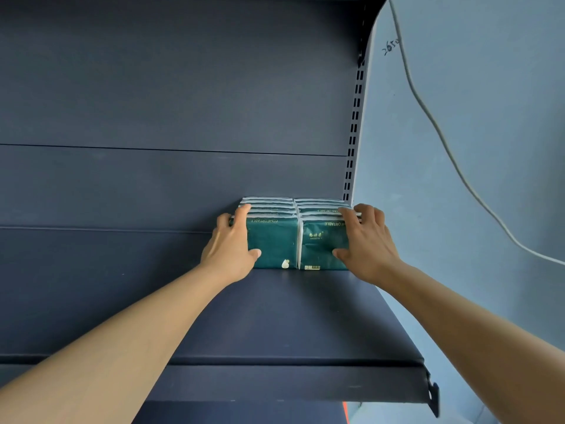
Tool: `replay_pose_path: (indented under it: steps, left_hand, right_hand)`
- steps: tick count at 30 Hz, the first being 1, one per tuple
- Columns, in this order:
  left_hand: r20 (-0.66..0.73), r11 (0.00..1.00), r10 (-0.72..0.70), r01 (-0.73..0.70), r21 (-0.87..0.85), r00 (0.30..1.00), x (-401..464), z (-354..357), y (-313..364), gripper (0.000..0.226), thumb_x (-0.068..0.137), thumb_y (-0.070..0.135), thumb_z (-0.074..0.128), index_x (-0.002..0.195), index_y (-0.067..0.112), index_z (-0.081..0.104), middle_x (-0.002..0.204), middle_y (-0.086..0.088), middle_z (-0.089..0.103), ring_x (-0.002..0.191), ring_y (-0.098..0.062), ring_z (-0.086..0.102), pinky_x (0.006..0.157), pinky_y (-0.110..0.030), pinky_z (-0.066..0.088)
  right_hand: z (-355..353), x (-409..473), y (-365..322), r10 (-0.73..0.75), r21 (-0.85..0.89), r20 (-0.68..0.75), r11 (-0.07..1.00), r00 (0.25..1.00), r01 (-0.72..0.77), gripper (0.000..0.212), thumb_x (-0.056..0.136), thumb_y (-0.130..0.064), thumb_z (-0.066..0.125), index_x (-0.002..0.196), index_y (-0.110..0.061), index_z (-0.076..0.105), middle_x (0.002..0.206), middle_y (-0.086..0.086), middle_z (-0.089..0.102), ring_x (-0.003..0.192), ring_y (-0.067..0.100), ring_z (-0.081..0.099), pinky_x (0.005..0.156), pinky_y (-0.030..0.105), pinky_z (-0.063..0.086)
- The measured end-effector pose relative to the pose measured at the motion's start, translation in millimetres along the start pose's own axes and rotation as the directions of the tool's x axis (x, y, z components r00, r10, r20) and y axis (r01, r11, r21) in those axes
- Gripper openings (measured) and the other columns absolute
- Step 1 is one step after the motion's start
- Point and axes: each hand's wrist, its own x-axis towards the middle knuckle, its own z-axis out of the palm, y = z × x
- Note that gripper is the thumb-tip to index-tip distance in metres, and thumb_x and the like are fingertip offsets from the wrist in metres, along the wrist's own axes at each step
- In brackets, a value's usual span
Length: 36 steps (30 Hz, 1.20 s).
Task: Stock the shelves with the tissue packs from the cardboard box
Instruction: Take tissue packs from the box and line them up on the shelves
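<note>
While my left hand [234, 244] clasps the left end of the packs [295, 237] at frame centre, my right hand [365, 243] clasps the right end, fingers curled over the top. Both sit equally near; the block runs left to right against the shelf [275, 316] back. The rear rows and the box are out of sight.

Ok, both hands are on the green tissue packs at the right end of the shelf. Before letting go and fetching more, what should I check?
1. Tissue packs sitting on the shelf, not overhanging the front edge: ok.
2. Two rows side by side, fronts level: ok.
3. Packs pushed back against the back panel: cannot tell, rear is hidden.
4. Left hand and right hand bracing the outer sides, fingers over the top: ok.
5. Free shelf to the left for more packs: ok.
6. Cardboard box within reach: cannot tell, out of view.
</note>
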Motion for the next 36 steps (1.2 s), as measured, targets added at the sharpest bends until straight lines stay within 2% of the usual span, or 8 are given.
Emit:
replay_pose_path:
  steps: [2, 4, 13, 18, 24, 28, 31, 36]
  left_hand:
    - [-0.048, 0.999, 0.017, -0.015, 0.039, 0.999, -4.7, -5.5, 4.8, 0.083, 0.087, 0.025, 0.065, 0.149, 0.028, 0.01, 0.148, -0.006, 0.02, 0.133, -0.027, 0.028, 0.094, -0.043, 0.044]
    - [-0.091, 0.996, 0.044, -0.036, 0.085, 0.995, -10.2, -13.9, 10.0, 0.082, 0.086, 0.027, 0.066, 0.149, 0.026, 0.013, 0.148, -0.005, 0.019, 0.134, -0.026, 0.021, 0.094, -0.042, 0.043]
    - [-0.086, 0.993, 0.098, -0.092, 0.07, 0.991, -62.6, -49.5, 36.6, 0.055, 0.09, 0.028, 0.06, 0.138, 0.02, 0.034, 0.139, -0.004, 0.04, 0.128, -0.025, 0.032, 0.093, -0.043, 0.042]
    - [-0.015, 0.994, 0.101, -0.101, 0.048, 0.995, -123.6, -65.7, 60.2, 0.051, 0.091, 0.03, 0.059, 0.136, 0.02, 0.036, 0.14, 0.001, 0.046, 0.128, -0.023, 0.04, 0.092, -0.042, 0.044]
    - [0.04, 0.999, 0.052, -0.052, -0.002, 0.998, -217.2, -78.1, 80.0, 0.045, 0.092, 0.033, 0.057, 0.133, 0.024, 0.04, 0.134, 0.003, 0.05, 0.117, -0.022, 0.049, 0.085, -0.037, 0.043]
    - [0.115, 1.0, 0.0, 0.0, 0.004, 0.993, -282.8, -77.7, 80.6, 0.04, 0.093, 0.032, 0.055, 0.131, 0.025, 0.043, 0.129, 0.005, 0.054, 0.114, -0.021, 0.053, 0.086, -0.036, 0.044]
    - [0.191, 0.999, -0.035, 0.033, 0.014, 0.981, -324.0, -72.7, 74.7, 0.036, 0.094, 0.031, 0.052, 0.129, 0.025, 0.045, 0.122, 0.006, 0.058, 0.108, -0.02, 0.055, 0.085, -0.036, 0.045]
    - [0.299, 0.998, -0.064, 0.064, 0.009, 0.952, -381.7, -52.3, 57.6, 0.029, 0.096, 0.029, 0.047, 0.124, 0.025, 0.048, 0.114, 0.009, 0.062, 0.104, -0.018, 0.056, 0.079, -0.033, 0.043]
  right_hand:
    - [-9.0, -6.2, -2.2, 0.004, -0.011, -0.007, 1.0, 1.0, -0.004, 0.077, 0.082, -0.034, 0.064, 0.144, -0.017, 0.021, 0.146, 0.011, 0.019, 0.134, 0.031, 0.015, 0.109, 0.038, 0.025]
    - [-19.7, -14.3, -4.7, -0.005, -0.009, -0.019, 1.0, 1.0, 0.005, 0.078, 0.083, -0.036, 0.063, 0.145, -0.017, 0.019, 0.146, 0.009, 0.02, 0.134, 0.03, 0.015, 0.109, 0.038, 0.024]
    - [-73.1, -75.5, -19.3, 0.011, -0.005, 0.034, 1.0, 0.999, -0.011, 0.071, 0.087, -0.034, 0.059, 0.144, -0.012, 0.021, 0.142, 0.009, 0.03, 0.132, 0.029, 0.023, 0.107, 0.036, 0.027]
    - [-111.4, -127.3, -31.7, 0.035, 0.114, 0.051, 0.993, 0.998, -0.041, 0.063, 0.089, -0.029, 0.057, 0.141, -0.011, 0.025, 0.137, 0.011, 0.037, 0.128, 0.029, 0.031, 0.102, 0.038, 0.033]
    - [-136.8, -212.0, -42.5, 0.033, 0.228, 0.115, 0.972, 0.993, -0.058, 0.058, 0.089, -0.027, 0.056, 0.139, -0.013, 0.03, 0.135, 0.009, 0.04, 0.125, 0.027, 0.04, 0.095, 0.038, 0.039]
    - [-137.2, -272.9, -47.9, 0.034, 0.266, 0.184, 0.96, 0.982, -0.083, 0.047, 0.089, -0.027, 0.057, 0.129, -0.011, 0.038, 0.124, 0.01, 0.046, 0.105, 0.029, 0.052, 0.084, 0.038, 0.046]
    - [-129.8, -316.2, -51.5, 0.047, 0.3, 0.257, 0.946, 0.965, -0.126, 0.044, 0.09, -0.026, 0.057, 0.128, -0.011, 0.04, 0.124, 0.01, 0.047, 0.105, 0.03, 0.055, 0.089, 0.044, 0.048]
    - [-108.5, -381.2, -57.1, 0.084, 0.287, 0.375, 0.936, 0.923, -0.202, 0.044, 0.09, -0.022, 0.054, 0.131, -0.012, 0.041, 0.126, 0.01, 0.048, 0.107, 0.031, 0.055, 0.091, 0.044, 0.047]
